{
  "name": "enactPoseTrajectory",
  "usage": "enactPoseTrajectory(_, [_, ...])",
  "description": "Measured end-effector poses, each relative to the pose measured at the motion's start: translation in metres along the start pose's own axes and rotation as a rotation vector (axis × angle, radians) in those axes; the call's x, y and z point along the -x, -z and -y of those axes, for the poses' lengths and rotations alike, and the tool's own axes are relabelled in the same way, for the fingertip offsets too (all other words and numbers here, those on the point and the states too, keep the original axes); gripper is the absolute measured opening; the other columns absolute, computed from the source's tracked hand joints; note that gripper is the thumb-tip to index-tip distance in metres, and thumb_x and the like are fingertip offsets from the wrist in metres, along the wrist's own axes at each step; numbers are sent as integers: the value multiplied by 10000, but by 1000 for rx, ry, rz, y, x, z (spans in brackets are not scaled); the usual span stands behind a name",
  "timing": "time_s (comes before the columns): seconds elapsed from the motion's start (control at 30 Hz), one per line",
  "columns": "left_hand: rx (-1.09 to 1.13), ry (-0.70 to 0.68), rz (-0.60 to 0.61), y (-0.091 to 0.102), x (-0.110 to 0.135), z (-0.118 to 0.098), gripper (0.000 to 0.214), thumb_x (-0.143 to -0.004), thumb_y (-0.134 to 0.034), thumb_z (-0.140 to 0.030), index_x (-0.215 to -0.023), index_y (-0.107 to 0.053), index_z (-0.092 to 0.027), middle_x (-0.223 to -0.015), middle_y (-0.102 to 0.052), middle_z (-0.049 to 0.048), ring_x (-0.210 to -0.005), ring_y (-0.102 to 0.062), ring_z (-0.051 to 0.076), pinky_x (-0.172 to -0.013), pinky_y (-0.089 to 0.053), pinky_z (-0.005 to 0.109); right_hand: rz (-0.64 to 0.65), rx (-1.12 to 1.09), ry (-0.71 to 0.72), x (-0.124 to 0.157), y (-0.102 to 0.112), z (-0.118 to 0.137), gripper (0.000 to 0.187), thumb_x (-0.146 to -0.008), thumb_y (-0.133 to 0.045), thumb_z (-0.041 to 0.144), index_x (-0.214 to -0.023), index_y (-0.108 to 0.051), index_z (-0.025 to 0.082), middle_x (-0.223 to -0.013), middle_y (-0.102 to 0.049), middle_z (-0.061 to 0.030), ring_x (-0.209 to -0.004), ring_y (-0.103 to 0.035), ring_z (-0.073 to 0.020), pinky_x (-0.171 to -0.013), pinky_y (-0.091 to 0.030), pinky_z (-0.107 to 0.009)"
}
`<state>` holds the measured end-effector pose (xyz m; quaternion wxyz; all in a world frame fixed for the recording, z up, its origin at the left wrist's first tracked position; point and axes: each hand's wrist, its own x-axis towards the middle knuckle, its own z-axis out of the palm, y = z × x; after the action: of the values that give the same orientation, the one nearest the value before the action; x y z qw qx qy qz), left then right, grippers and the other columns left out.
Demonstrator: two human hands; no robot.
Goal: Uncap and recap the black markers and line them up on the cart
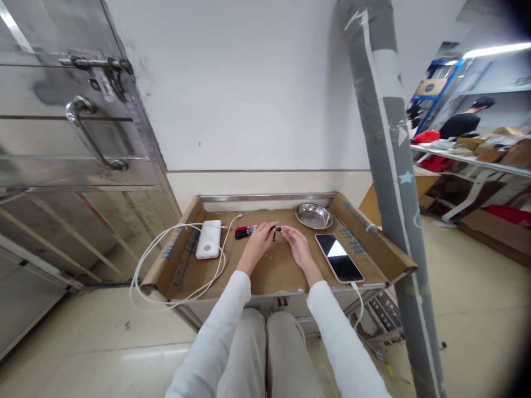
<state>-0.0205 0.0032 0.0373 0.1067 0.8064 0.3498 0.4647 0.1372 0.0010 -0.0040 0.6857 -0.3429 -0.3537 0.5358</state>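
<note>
Both hands meet over the middle of a cardboard-lined table (274, 273). My left hand (260, 239) and my right hand (295, 243) are closed in a pinch on a small dark object (277, 229) held between their fingertips. It is too small to name. Just left of my left hand lie a few small red and black items (244, 230).
A white power bank (208, 239) with a looping white cable (174, 276) lies at left. A metal dish (313, 215) sits at back right, a phone (339, 257) with a cable at right. A steel door stands left, a grey wrapped roll (385, 166) right. Another person is far right.
</note>
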Motion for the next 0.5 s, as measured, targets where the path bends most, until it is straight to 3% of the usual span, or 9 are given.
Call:
enactPoseTrajectory(0.03, [-7,-2,54,1,-1,2,291,-936,-410,-249,-1193,-547,-250,-1070,-644,57,-978,-613,162,-898,-477,321,-5,15,20,-1,1,-1,207,-660,-696,306,-837,-700,197,-971,-706,-51,-975,-634,-190,-1023,-409,-389])
enactPoseTrajectory(0.27, [49,58,8,2,11,0,284,-935,-409,-258,-1182,-547,-242,-1098,-637,63,-1012,-603,163,-925,-461,316,135,399,104,-1,3,-12,259,-718,-575,260,-954,-665,204,-1070,-674,-62,-1027,-611,-189,-1008,-413,-393])
enactPoseTrajectory(0.4, [130,151,-99,4,12,-1,261,-925,-428,-278,-1138,-570,-230,-1086,-645,67,-957,-621,159,-895,-478,312,271,629,175,2,-1,-18,353,-703,-533,180,-1042,-628,206,-1095,-659,-57,-1032,-607,-176,-983,-432,-369])
enactPoseTrajectory(0.5, [201,228,-170,8,15,3,250,-909,-462,-295,-1110,-585,-211,-1094,-643,78,-958,-621,165,-874,-487,311,287,795,230,3,-3,-20,339,-697,-562,158,-1026,-634,193,-1042,-664,-64,-936,-627,-173,-895,-483,-349])
